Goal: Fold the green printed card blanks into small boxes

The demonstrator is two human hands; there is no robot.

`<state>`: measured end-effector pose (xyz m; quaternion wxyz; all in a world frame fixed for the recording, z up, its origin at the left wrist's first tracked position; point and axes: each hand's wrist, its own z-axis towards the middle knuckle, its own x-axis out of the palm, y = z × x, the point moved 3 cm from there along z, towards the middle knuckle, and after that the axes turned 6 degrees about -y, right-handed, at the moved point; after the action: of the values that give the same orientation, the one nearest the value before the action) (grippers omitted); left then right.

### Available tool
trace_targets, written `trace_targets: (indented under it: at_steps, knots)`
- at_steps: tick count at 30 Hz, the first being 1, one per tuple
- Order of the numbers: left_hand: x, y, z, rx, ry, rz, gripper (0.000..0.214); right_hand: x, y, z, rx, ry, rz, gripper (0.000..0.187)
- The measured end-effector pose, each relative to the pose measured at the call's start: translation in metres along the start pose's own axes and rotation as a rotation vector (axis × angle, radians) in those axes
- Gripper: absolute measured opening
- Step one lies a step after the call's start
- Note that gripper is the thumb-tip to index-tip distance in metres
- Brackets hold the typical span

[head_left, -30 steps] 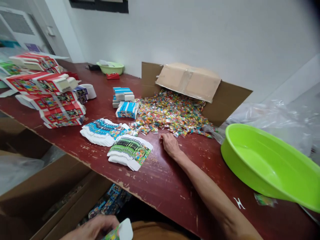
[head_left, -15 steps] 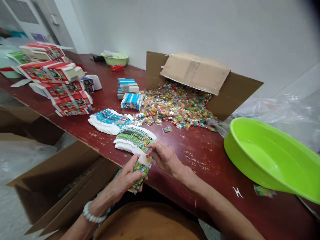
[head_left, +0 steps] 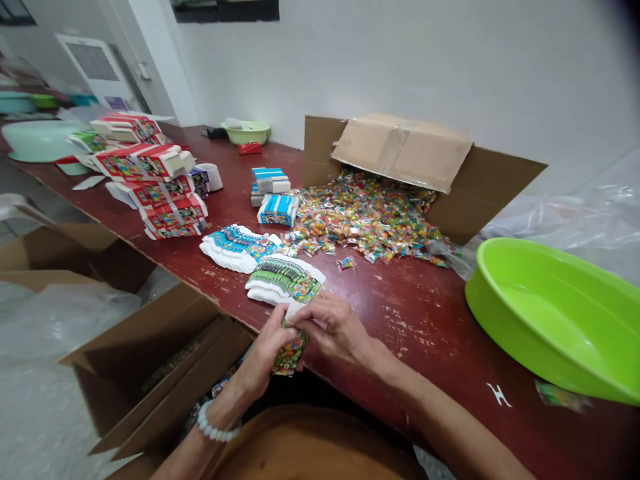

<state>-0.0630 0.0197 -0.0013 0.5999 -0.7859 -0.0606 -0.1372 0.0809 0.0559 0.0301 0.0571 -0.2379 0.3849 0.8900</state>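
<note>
My left hand (head_left: 265, 357) grips a small green printed carton (head_left: 291, 347) at the near edge of the red table (head_left: 425, 320). My right hand (head_left: 333, 325) is closed over the carton's top end, fingers pinched there. Just beyond the hands lies a fanned stack of flat green cartons (head_left: 285, 279), and a blue stack (head_left: 237, 245) sits to its left. A heap of small wrapped candies (head_left: 367, 217) spills from a tipped cardboard box (head_left: 415, 163). One candy (head_left: 345, 263) lies apart from the heap.
A lime green basin (head_left: 555, 317) sits at the right with clear plastic sheeting (head_left: 575, 213) behind. Red folded boxes (head_left: 155, 183) are piled at the left, blue boxes (head_left: 275, 200) near the heap. An open cardboard box (head_left: 150, 360) stands on the floor below the table edge.
My right hand left the candy heap and came back to the carton. My left hand rose from below the table with the carton, and both hands now close on it.
</note>
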Motion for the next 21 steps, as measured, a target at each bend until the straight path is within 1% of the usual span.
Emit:
trace_targets:
  at_steps: [1, 2, 4, 5, 6, 7, 8, 10, 11, 12, 13, 14, 15, 16, 18, 19, 20, 21]
  knots:
    - [0.001, -0.001, 0.0, -0.007, -0.016, -0.061, 0.034, 0.0, 0.004, 0.0, -0.014, -0.008, -0.009, 0.014]
    - [0.001, -0.002, 0.0, -0.027, -0.037, -0.119, 0.037, -0.002, 0.006, 0.0, 0.028, -0.041, 0.009, 0.015]
    - [0.003, -0.003, 0.001, -0.094, -0.077, -0.197, 0.048, -0.005, 0.001, 0.0, 0.239, -0.139, 0.127, 0.012]
    - [0.003, -0.003, 0.001, -0.114, -0.086, -0.216, 0.051, -0.006, -0.003, -0.001, 0.367, -0.165, 0.223, 0.016]
    - [0.004, -0.004, 0.001, -0.11, -0.083, -0.228, 0.053, -0.004, -0.007, -0.003, 0.487, -0.159, 0.337, 0.024]
    - [0.004, -0.003, 0.001, -0.083, -0.073, -0.229, 0.055, 0.001, -0.011, -0.006, 0.587, -0.119, 0.461, 0.031]
    - [0.004, -0.003, 0.001, -0.045, -0.065, -0.218, 0.056, 0.007, -0.013, -0.009, 0.66, -0.05, 0.582, 0.036]
    - [0.004, 0.0, 0.0, 0.009, -0.067, -0.166, 0.058, 0.022, -0.015, -0.017, 0.746, 0.09, 0.794, 0.037]
    - [0.003, 0.002, 0.0, 0.015, -0.081, -0.14, 0.058, 0.028, -0.015, -0.02, 0.765, 0.119, 0.857, 0.035]
    - [0.002, 0.004, 0.0, 0.007, -0.097, -0.126, 0.058, 0.031, -0.015, -0.023, 0.76, 0.102, 0.866, 0.033]
    - [0.001, 0.005, -0.001, -0.011, -0.107, -0.129, 0.057, 0.033, -0.016, -0.024, 0.726, 0.044, 0.814, 0.031]
    - [0.001, 0.006, -0.001, -0.038, -0.109, -0.154, 0.056, 0.031, -0.016, -0.025, 0.657, -0.03, 0.709, 0.029]
    - [0.0, 0.006, -0.001, -0.078, -0.097, -0.195, 0.055, 0.028, -0.015, -0.024, 0.553, -0.095, 0.567, 0.026]
    - [0.0, 0.005, -0.001, -0.124, -0.076, -0.248, 0.053, 0.024, -0.013, -0.023, 0.425, -0.134, 0.414, 0.024]
    - [0.002, 0.001, -0.001, -0.204, -0.025, -0.354, 0.049, 0.018, -0.006, -0.02, 0.192, -0.124, 0.183, 0.019]
    - [0.003, -0.001, -0.001, -0.229, -0.008, -0.398, 0.048, 0.016, -0.003, -0.019, 0.126, -0.09, 0.133, 0.018]
    - [0.004, -0.002, -0.001, -0.241, 0.001, -0.426, 0.049, 0.015, -0.001, -0.018, 0.11, -0.055, 0.123, 0.017]
    - [0.004, -0.003, -0.001, -0.24, -0.002, -0.437, 0.05, 0.015, -0.001, -0.018, 0.148, -0.03, 0.148, 0.017]
